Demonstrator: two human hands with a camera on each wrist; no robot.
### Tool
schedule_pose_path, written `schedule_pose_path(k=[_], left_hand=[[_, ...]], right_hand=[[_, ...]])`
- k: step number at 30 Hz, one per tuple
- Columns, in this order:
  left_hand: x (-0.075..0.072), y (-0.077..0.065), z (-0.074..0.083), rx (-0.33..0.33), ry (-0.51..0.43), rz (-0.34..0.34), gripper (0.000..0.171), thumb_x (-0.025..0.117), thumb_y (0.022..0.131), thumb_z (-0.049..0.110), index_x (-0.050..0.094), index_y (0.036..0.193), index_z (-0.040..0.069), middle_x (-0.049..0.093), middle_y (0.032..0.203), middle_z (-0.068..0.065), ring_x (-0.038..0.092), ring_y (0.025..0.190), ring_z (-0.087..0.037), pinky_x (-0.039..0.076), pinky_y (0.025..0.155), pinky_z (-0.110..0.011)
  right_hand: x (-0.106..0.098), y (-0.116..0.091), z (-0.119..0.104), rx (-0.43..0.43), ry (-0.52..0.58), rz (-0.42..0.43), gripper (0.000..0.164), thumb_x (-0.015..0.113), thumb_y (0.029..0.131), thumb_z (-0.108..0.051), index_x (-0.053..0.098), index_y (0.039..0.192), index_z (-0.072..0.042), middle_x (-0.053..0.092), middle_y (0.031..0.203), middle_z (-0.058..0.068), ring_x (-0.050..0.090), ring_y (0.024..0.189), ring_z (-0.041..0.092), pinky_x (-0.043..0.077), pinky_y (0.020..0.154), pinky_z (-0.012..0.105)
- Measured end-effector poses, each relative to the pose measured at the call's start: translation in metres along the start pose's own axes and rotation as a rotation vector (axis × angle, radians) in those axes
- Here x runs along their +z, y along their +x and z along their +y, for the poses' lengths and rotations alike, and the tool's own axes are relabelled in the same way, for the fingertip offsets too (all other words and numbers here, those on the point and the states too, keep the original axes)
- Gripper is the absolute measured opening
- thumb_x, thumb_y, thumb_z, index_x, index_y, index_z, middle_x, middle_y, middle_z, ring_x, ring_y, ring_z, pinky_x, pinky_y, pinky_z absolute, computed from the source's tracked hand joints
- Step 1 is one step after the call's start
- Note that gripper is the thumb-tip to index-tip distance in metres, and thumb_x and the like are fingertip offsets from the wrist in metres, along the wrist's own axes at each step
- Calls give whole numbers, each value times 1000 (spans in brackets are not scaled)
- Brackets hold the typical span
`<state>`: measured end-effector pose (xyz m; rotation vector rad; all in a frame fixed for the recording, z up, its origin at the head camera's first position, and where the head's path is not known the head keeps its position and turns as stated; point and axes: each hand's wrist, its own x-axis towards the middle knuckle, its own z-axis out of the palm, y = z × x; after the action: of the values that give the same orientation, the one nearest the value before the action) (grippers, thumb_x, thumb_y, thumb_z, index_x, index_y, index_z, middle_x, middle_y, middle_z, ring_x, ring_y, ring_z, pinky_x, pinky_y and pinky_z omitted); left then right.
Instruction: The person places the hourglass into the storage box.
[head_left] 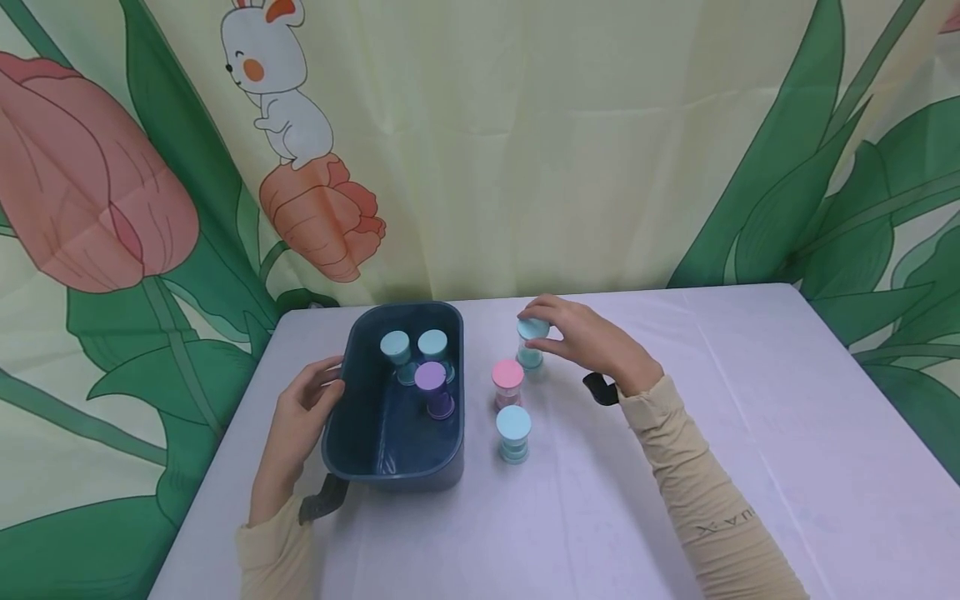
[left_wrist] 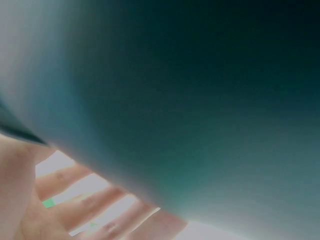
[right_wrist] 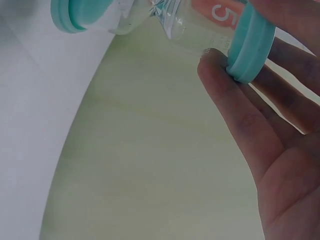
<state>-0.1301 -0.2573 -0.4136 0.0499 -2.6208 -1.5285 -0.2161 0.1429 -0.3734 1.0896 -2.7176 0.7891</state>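
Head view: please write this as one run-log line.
right hand: holds aqua hourglass | left hand: at navy bin | bin: purple hourglass, two aqua hourglasses | table: pink hourglass, another aqua hourglass

Behind bench (head_left: 750, 375): pale yellow curtain (head_left: 525, 167), soft folds, also in right wrist view. Printed on it: big pink tulip (head_left: 97, 175) far left; white rabbit (head_left: 277, 83), orange cheek, orange inner ears, facing left, sitting on orange flower (head_left: 322, 217); large green leaves (head_left: 798, 125) down both sides. Over bench: pale lavender cloth (head_left: 540, 542), light creases, rounded at far right corner.
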Motion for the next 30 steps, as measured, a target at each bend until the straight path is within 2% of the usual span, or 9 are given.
schedule_pose_path(k=[3, 10, 22, 25, 30], left_hand=[[1, 0, -1, 1, -10, 1, 50, 56, 101, 39, 49, 144, 15, 57, 138, -14, 55, 126, -30, 43, 107, -53], [1, 0, 0, 8, -4, -3, 50, 56, 101, 39, 49, 144, 14, 57, 138, -14, 55, 126, -29, 43, 107, -53], [0, 0, 2, 7, 4, -8, 52, 55, 101, 41, 49, 144, 14, 57, 138, -13, 55, 126, -29, 44, 107, -53], [-1, 0, 2, 9, 18, -7, 51, 55, 101, 41, 49, 144, 15, 57, 138, -11, 56, 124, -25, 46, 105, -44], [-1, -1, 1, 22, 23, -2, 49, 56, 101, 39, 50, 144, 16, 59, 136, -9, 57, 116, -8, 45, 94, -15]], right_hand=[[-3, 0, -3, -1, -2, 2, 39, 77, 87, -17, 66, 123, -3, 62, 120, 7, 64, 106, 20, 54, 93, 37], [-9, 0, -9, 0, -2, 10, 41, 76, 88, -18, 65, 125, -4, 62, 121, 7, 64, 106, 20, 54, 93, 37], [-21, 3, -20, -87, -13, 77, 40, 77, 88, -16, 66, 124, -4, 63, 118, 6, 63, 105, 19, 54, 92, 36], [-24, 5, -24, -111, -12, 93, 41, 77, 87, -16, 66, 124, -3, 64, 118, 6, 64, 105, 18, 54, 92, 35], [-27, 7, -28, -156, -26, 117, 41, 78, 86, -15, 66, 123, -2, 64, 117, 6, 64, 103, 18, 54, 90, 34]])
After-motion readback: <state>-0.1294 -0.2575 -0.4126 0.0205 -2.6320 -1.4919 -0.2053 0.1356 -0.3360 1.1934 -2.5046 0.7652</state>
